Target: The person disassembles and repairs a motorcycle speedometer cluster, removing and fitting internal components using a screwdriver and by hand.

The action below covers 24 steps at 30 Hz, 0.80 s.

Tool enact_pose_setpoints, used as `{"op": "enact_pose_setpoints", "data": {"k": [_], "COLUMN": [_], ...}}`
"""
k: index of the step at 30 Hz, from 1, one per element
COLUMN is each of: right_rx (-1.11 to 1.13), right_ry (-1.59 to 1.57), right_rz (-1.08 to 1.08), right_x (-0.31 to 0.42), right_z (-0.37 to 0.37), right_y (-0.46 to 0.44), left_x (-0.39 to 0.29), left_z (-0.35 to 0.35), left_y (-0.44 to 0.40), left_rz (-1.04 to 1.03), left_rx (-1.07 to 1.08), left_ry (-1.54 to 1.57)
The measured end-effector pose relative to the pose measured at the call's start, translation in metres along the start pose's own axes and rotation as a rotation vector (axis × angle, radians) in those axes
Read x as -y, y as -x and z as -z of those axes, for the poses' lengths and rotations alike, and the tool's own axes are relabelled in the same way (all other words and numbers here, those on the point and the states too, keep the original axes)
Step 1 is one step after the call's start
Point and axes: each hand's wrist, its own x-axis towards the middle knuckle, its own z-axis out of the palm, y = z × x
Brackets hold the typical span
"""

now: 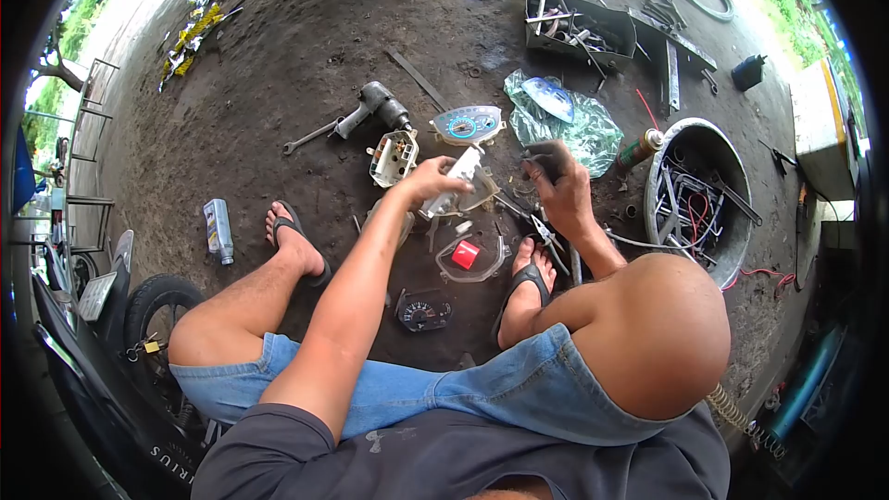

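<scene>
My left hand [433,181] is closed on a whitish, partly clear piece [460,173], held above a clear plastic housing [479,193]. To the right, my right hand [559,181] is raised with its fingers curled and darkened by grime; whether anything is in them is hard to make out. Just beyond my hands lies a speedometer dial [468,124], with an open beige housing [394,158] to its left. Nearer me, a red piece [465,255] rests on a clear lens frame [473,269]. A smaller black gauge [425,312] lies on the ground closest to me.
An impact driver [375,110], a wrench [311,137] and pliers [545,232] lie around. Right are a tool basin [700,194] and a spray can [639,150]. Green plastic [587,134] and a toolbox [581,30] lie ahead; a motorcycle [116,352] stands left.
</scene>
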Motion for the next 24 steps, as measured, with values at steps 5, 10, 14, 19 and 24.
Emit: {"op": "enact_pose_setpoints", "data": {"k": [5,10,14,19,24], "right_rx": [0.052,0.081,0.105,0.104,0.076], "right_ry": [0.080,0.120,0.132,0.116,0.084], "right_rz": [0.034,-0.025,-0.052,-0.053,-0.061], "right_x": [0.007,0.006,0.009,0.003,-0.001], "right_z": [-0.015,-0.028,-0.027,-0.029,-0.031], "right_y": [-0.001,-0.001,0.001,0.003,0.002], "left_x": [-0.051,-0.071,-0.090,-0.104,-0.118], "left_z": [0.033,0.025,0.020,0.017,0.015], "left_y": [0.047,0.047,0.054,0.057,0.061], "left_rz": [-0.161,-0.275,-0.286,-0.312,-0.331], "left_rx": [0.280,0.275,0.185,0.153,0.120], "left_ry": [0.585,0.549,0.375,0.244,0.076]}}
